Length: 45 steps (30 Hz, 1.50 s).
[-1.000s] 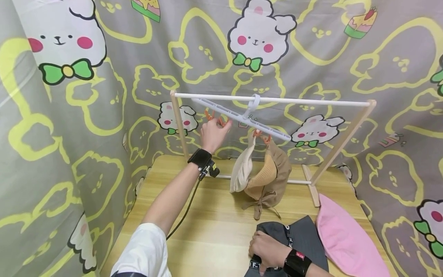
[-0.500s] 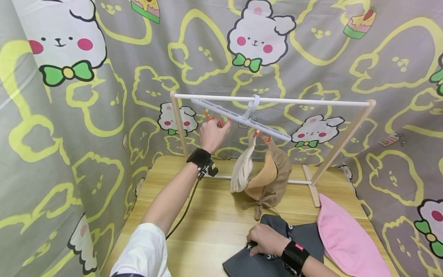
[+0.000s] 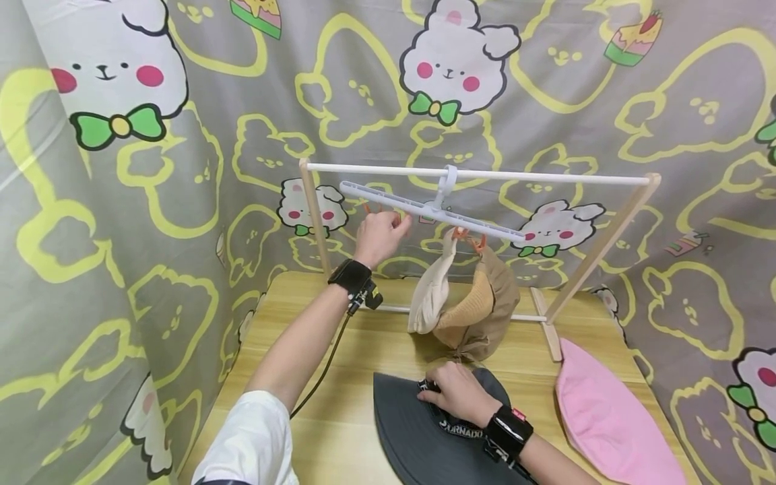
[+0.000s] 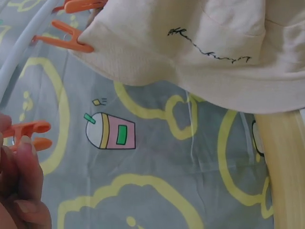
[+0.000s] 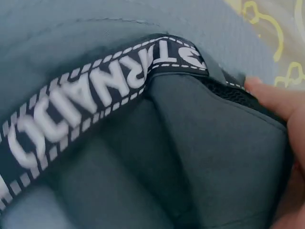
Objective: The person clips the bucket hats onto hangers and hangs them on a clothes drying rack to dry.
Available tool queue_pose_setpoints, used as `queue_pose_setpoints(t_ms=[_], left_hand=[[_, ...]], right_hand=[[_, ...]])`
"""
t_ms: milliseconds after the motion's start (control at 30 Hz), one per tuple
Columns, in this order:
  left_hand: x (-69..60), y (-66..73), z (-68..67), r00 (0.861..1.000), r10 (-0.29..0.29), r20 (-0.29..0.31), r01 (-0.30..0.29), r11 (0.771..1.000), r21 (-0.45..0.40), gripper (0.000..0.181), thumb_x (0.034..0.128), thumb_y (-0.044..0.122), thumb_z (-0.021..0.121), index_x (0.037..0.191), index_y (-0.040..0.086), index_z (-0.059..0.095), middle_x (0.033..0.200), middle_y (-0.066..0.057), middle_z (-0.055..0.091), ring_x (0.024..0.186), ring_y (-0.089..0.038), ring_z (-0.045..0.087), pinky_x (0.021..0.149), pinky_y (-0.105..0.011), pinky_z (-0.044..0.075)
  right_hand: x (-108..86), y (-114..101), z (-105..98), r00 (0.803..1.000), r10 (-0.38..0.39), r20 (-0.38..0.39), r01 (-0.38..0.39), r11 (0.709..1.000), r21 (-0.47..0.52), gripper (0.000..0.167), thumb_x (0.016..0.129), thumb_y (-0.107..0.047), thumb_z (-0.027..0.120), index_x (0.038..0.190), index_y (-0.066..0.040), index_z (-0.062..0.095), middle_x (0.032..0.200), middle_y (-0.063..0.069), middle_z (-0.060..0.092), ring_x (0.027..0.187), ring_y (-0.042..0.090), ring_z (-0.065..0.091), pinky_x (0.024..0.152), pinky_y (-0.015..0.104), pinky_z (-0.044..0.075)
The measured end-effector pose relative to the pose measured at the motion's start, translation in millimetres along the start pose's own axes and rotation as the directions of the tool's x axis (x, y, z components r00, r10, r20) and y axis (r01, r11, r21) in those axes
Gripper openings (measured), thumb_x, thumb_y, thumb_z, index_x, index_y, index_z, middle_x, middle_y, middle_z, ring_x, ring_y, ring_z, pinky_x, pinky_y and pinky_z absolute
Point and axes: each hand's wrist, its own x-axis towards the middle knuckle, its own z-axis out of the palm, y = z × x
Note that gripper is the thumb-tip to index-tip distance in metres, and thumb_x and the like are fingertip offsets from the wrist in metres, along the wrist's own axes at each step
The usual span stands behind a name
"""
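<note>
A pale hanger (image 3: 418, 210) hangs tilted from the rack's white bar. Below its left arm, my left hand (image 3: 377, 237) pinches an orange clip (image 4: 29, 136), seen in the left wrist view. Two more orange clips hold a cream and brown hat (image 3: 481, 306) under the hanger's right arm; its cream brim (image 4: 224, 90) fills the top of the left wrist view. My right hand (image 3: 459, 393) grips a dark grey hat (image 3: 415, 431) low over the table. The right wrist view shows its lettered band (image 5: 81, 98), with my fingers (image 5: 271, 98) at the hat's edge.
A pink hat (image 3: 606, 411) lies on the wooden table (image 3: 339, 404) at the right. The rack's right wooden leg (image 3: 597, 249) stands behind it. Patterned curtains (image 3: 364, 87) surround the table, and a cable (image 3: 324, 370) runs along my left forearm.
My right hand has moved up and slightly left, bringing the grey hat toward the rack and turning it. The hanger has swung a little, and the hanging hat has shifted slightly right.
</note>
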Motion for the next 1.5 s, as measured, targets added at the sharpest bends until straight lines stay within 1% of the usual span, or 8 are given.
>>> queue_pose_setpoints(t_ms=[233,367,567,700,900,1200,1333,1500], left_hand=[[1.1,6.6,2.4,0.996,0.079,0.028,-0.081,0.996,0.049,0.047,0.1093,0.044,0.05,0.074,0.024,0.073,0.063,0.005,0.063,0.059,-0.019,0.058,0.06,-0.038,0.044],[0.9,9.0,4.6,0.995,0.099,0.032,-0.101,0.993,0.066,0.047,0.1102,0.041,0.047,0.071,0.027,0.07,0.057,0.004,0.057,0.053,-0.019,0.052,0.056,-0.036,0.039],[0.4,11.6,6.8,0.992,0.119,0.03,-0.121,0.989,0.084,0.043,0.1098,0.034,0.048,0.073,0.027,0.069,0.057,0.005,0.055,0.052,-0.019,0.05,0.055,-0.035,0.036],[-0.4,13.4,5.5,0.992,0.124,0.028,-0.125,0.99,0.068,0.042,0.1092,0.032,0.05,0.074,0.025,0.073,0.056,0.003,0.055,0.051,-0.02,0.05,0.054,-0.035,0.035],[-0.9,14.5,3.9,0.993,0.112,0.047,-0.115,0.991,0.068,0.042,0.1097,0.035,0.051,0.08,0.021,0.078,0.057,0.003,0.057,0.052,-0.02,0.05,0.053,-0.035,0.035],[-1.5,19.6,2.4,0.993,0.092,0.071,-0.098,0.991,0.088,0.041,0.1098,0.038,0.053,0.08,0.024,0.078,0.056,0.003,0.056,0.052,-0.019,0.049,0.051,-0.033,0.033],[-2.2,20.2,2.9,0.994,0.085,0.075,-0.092,0.992,0.089,0.042,0.1095,0.041,0.053,0.08,0.025,0.078,0.057,0.004,0.057,0.052,-0.018,0.048,0.052,-0.032,0.033],[-3.1,21.3,3.5,0.994,0.078,0.083,-0.085,0.993,0.087,0.042,0.1091,0.041,0.055,0.079,0.023,0.078,0.057,0.003,0.057,0.054,-0.019,0.05,0.054,-0.033,0.033]], right_hand=[[12.1,-7,-5,0.992,0.073,-0.098,-0.071,0.997,0.028,0.047,0.092,-0.021,0.082,0.065,-0.021,0.043,0.059,-0.016,0.026,0.05,-0.003,0.027,0.051,0.02,0.025],[18.2,-9,-8,0.982,0.099,-0.16,-0.095,0.995,0.036,0.045,0.092,-0.017,0.081,0.066,-0.022,0.045,0.057,-0.015,0.03,0.048,-0.003,0.033,0.049,0.021,0.028],[30.8,-10,-19,0.967,0.165,-0.196,-0.165,0.986,0.016,0.042,0.094,-0.018,0.08,0.068,-0.022,0.047,0.057,-0.011,0.031,0.048,0.002,0.036,0.051,0.023,0.028],[40.4,-12,-30,0.948,0.21,-0.239,-0.219,0.976,-0.015,0.043,0.094,-0.018,0.08,0.067,-0.021,0.047,0.056,-0.009,0.035,0.049,0.006,0.04,0.051,0.027,0.032],[57.7,-16,-46,0.924,0.212,-0.317,-0.247,0.966,-0.076,0.043,0.092,-0.014,0.079,0.065,-0.02,0.046,0.056,-0.005,0.04,0.05,0.015,0.046,0.051,0.035,0.038],[86.6,-20,-74,0.922,0.198,-0.333,-0.249,0.961,-0.118,0.046,0.09,-0.006,0.071,0.06,-0.019,0.038,0.057,-0.007,0.028,0.048,0.012,0.034,0.048,0.03,0.028],[99.4,-18,-86,0.913,0.217,-0.345,-0.272,0.955,-0.119,0.043,0.09,-0.006,0.07,0.06,-0.018,0.042,0.056,-0.005,0.034,0.049,0.015,0.04,0.047,0.034,0.035],[112.6,-15,-98,0.906,0.21,-0.368,-0.284,0.946,-0.158,0.038,0.089,-0.006,0.07,0.061,-0.016,0.046,0.056,-0.001,0.044,0.051,0.02,0.047,0.053,0.046,0.044]])
